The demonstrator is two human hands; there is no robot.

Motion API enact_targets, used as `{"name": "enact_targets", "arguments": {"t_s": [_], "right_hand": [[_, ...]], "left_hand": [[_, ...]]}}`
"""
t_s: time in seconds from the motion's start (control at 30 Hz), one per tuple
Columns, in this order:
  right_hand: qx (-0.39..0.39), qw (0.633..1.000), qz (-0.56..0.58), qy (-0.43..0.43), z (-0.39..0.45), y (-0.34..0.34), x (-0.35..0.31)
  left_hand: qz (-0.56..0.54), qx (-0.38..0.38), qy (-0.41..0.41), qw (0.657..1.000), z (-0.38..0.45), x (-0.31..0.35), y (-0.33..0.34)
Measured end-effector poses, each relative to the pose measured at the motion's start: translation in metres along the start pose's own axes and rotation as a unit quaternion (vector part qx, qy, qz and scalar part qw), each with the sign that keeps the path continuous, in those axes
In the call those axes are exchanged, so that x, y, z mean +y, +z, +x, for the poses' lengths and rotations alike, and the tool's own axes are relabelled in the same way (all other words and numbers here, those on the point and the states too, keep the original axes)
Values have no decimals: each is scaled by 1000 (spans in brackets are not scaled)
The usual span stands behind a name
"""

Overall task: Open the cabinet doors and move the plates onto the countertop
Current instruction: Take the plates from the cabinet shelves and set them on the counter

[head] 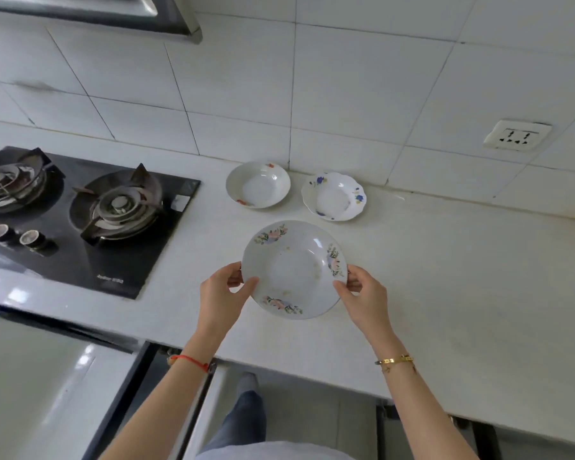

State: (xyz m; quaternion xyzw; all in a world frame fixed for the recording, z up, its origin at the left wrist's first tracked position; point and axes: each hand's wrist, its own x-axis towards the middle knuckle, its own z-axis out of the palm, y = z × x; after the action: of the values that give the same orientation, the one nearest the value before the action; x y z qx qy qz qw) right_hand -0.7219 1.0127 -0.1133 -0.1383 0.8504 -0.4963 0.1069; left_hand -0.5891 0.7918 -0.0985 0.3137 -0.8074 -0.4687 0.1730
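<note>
The fingers (251, 283) of the left hand (221, 295) are curled round the left edge of the big flower plate (294, 269). The thumb lies on top of the rim and the other fingers go under it. The right hand (362, 297) pinches the right edge the same way. So both hands are clamped on the plate, one on each side.

The plate is over the white table (445, 277), near the front edge. I cannot tell if it sits on the table or is held just above it.

Two more plates are already on the table, close to the wall. One is a round plate with red marks (258, 184). Just beside it is a wavy plate with blue flowers (333, 196). They are near each other but do not touch.

I think the plate is hard and stiff, and it will not bend. It looks shiny and smooth, so it may slip. It could crack or chip if it is dropped or bumped. It seems not too heavy, but two hands are safer. The best place to hold is the flat rim, on two sides across from each other.

A black stove (90, 220) is on the left. A cabinet door (47, 386) below the table stands open.
</note>
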Motion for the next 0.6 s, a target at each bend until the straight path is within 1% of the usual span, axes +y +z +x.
{"name": "enact_targets", "arguments": {"t_s": [0.17,0.3,0.6], "right_hand": [[1,1000,-2,24,45,66,-18],[8,999,-6,33,72,110,-25],[-26,996,-40,71,109,172,-19]], "left_hand": [[23,-12,-9,1000,69,-36,-28],[33,-28,-31,999,114,-67,-39],[36,-38,-80,995,163,-116,-47]]}}
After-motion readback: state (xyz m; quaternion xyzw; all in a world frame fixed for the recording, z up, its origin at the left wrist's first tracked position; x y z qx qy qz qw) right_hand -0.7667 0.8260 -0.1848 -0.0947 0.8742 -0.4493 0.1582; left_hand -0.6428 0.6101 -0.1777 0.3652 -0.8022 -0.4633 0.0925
